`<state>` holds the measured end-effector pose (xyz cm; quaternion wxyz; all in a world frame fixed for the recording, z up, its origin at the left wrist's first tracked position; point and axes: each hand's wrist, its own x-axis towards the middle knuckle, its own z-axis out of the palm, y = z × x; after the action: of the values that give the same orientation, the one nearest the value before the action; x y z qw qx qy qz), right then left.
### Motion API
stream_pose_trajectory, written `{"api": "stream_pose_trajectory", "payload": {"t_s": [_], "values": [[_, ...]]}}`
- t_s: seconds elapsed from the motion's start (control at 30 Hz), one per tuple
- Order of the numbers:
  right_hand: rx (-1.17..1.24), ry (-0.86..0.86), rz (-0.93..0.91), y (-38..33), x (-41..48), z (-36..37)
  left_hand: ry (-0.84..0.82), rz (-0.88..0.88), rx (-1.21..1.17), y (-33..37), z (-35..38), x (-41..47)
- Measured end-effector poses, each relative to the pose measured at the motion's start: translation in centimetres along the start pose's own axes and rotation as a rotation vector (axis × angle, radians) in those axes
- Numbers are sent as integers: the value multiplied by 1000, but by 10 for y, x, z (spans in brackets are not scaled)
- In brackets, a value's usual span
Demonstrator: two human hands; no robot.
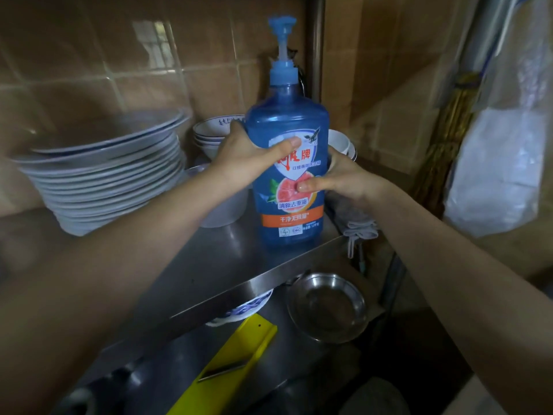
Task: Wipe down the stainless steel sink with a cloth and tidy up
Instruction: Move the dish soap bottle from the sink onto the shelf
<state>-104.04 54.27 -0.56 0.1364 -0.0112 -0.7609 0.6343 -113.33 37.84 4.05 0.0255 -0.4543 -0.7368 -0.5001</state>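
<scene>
Head view: the left hand [248, 155] and right hand [344, 178] clasped the blue detergent bottle [287, 115] from either side, upright between them, base seemingly on the steel shelf [209, 265] near its front edge; the grey cloth [357, 223] lay just right.

The picture is dim and warm-toned. The detergent bottle [287, 229] is the sharpest, best-lit thing. A pale window reflection glints on the wall tiles [154, 44], and a bright streak of glare runs along the steel shelf edge [258, 281]. The plate stack [104, 175] is smeared by blur. Wide-angle distortion swells the forearms [89, 295] near the lower corners, and the lower shelf [299, 369] sinks into shadow.
</scene>
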Motion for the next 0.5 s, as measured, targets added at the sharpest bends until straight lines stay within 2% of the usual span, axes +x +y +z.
{"api": "stream_pose_trajectory", "payload": {"t_s": [0.17, 0.3, 0.5], "values": [[-66, -26, 0, 4, 6, -4, -44, -11, 3, -11, 0, 9], [-89, -53, 30, 6, 9, -7, -22, -109, 80, -20, 0, 16], [-8, -101, 81, 12, 9, -14, 21, -66, 48, -25, 5, 20]]}}
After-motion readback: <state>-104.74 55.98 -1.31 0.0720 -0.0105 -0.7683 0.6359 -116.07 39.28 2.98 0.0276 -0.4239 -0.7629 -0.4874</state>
